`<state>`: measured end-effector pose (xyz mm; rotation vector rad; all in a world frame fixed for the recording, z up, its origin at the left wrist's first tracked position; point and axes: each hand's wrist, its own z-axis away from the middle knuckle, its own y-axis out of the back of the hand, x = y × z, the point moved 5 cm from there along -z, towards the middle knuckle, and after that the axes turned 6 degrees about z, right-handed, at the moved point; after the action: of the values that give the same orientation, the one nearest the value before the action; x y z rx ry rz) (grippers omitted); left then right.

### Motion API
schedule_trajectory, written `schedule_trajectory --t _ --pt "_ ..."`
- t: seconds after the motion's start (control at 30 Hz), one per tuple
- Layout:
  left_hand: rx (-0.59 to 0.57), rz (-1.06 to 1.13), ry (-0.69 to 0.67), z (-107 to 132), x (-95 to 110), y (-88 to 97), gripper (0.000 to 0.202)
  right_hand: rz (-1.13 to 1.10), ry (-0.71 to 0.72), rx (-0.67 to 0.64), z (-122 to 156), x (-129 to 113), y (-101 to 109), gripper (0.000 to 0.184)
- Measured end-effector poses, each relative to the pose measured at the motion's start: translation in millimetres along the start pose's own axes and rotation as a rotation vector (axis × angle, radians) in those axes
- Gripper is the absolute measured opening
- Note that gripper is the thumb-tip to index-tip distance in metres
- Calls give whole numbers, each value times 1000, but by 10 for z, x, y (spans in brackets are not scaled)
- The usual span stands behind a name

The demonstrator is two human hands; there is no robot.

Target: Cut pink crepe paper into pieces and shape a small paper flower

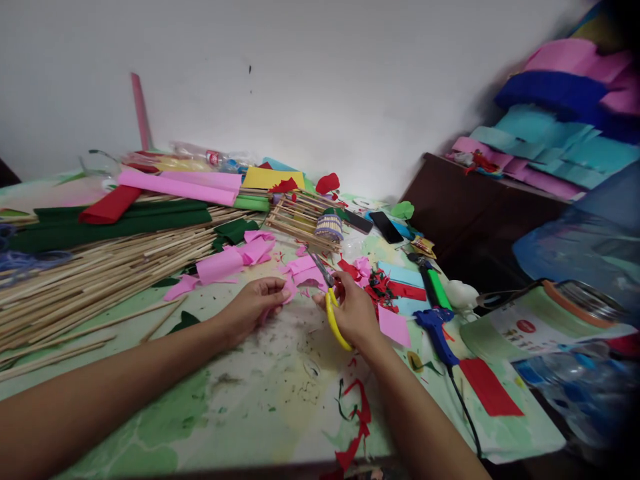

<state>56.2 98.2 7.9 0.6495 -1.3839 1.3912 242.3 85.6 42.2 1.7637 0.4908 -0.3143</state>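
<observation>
My left hand (260,303) pinches a small piece of pink crepe paper (289,291) between thumb and fingers. In my right hand (353,310) is a pair of scissors (332,313) with yellow handles, its blades pointing up and away toward the middle of the table. Just beyond the blades lies another pink crepe paper piece (306,269). Left of it are more pink cut pieces (220,265). A heap of red and dark green scraps (383,287) sits right of my right hand, beside a pink square (393,326).
Thin wooden sticks (125,273) cover the left side, with crepe paper rolls (180,187) behind. A stick frame (300,217) and phone (386,227) lie farther back. At right are a blue glue gun (436,330) with its cord, a red strip (490,387) and a large jug (535,323).
</observation>
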Motion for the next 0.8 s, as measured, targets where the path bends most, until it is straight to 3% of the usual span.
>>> schedule_trajectory --t 0.17,0.37,0.47,0.57,0.67,0.73,0.8 --pt "-6 -129 23 -14 -79 8 31 15 -92 76 -84 169 5 45" --pt "17 -252 3 -3 -107 60 31 123 -3 7 -63 91 -79 47" --pt "158 -350 -145 87 37 99 29 206 38 -30 -38 44 -121 49" --pt "317 -521 -381 202 366 72 22 262 68 -39 -18 35 -156 44" --pt "342 -677 -596 185 740 -124 18 290 114 -37 -3 23 -197 39" --pt "215 -820 -661 33 896 -403 18 295 144 -37 2 9 -224 38" --pt "34 -973 -762 -180 962 -795 21 289 160 -34 3 1 -240 39"
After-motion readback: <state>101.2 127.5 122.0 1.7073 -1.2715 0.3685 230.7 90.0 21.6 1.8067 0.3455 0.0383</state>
